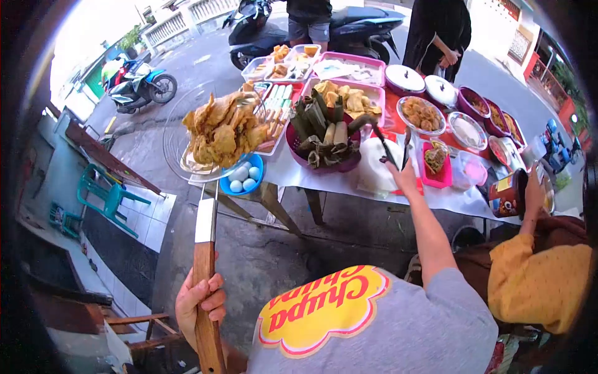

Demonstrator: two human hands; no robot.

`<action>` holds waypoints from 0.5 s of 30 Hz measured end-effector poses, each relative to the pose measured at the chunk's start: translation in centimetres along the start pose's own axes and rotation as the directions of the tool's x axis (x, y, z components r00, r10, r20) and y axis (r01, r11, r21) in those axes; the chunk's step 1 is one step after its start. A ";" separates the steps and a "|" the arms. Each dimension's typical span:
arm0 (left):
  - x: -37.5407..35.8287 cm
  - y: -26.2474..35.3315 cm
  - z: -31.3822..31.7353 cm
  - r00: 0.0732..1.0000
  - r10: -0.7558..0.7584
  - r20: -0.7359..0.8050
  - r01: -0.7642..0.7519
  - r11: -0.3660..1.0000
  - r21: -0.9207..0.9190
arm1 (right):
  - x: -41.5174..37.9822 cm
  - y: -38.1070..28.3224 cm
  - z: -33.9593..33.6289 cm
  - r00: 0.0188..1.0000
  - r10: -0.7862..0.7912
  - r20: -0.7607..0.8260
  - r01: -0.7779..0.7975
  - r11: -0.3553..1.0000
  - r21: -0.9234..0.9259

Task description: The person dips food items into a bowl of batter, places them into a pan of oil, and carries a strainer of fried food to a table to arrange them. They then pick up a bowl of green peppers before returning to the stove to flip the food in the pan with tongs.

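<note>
My left hand (200, 300) is wrapped round the wooden handle (204, 262) of a wire strainer (180, 146). Golden fried fritters (225, 129) are heaped in the strainer, which is raised over the left end of the food table. My right hand (405, 179) reaches across the table and grips a pair of dark tongs (387, 148), whose tips appear apart with nothing visible between them. Near the tongs stands a purple basket (324, 165) of leaf-wrapped rolls (321, 128). Below the fritters is a blue bowl (232, 188) of pale eggs (242, 177).
Trays of fried snacks (349, 98), lidded pots (405, 79) and a plate of round fried pieces (422, 115) crowd the table. At right, a person in a yellow top (542, 280) touches a dark red tin (507, 194). Two people stand beyond, near a motorbike (361, 31). A green chair (112, 196) stands left.
</note>
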State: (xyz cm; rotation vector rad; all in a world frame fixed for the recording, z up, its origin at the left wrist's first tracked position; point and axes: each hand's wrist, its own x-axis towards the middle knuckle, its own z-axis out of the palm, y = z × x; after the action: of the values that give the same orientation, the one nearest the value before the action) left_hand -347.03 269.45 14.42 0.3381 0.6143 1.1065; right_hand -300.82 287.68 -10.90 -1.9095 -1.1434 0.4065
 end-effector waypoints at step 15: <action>21.8 5.4 1.8 0.998 -0.064 -0.014 0.064 0.998 -0.005 | 9.3 1.1 -2.9 0.981 -0.100 0.166 0.177 0.808 -0.562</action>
State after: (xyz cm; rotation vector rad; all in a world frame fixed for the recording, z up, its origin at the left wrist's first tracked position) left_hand -343.11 291.52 12.43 0.3047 0.6310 1.0497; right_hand -293.44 293.75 -8.81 -2.3161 -1.6206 0.0989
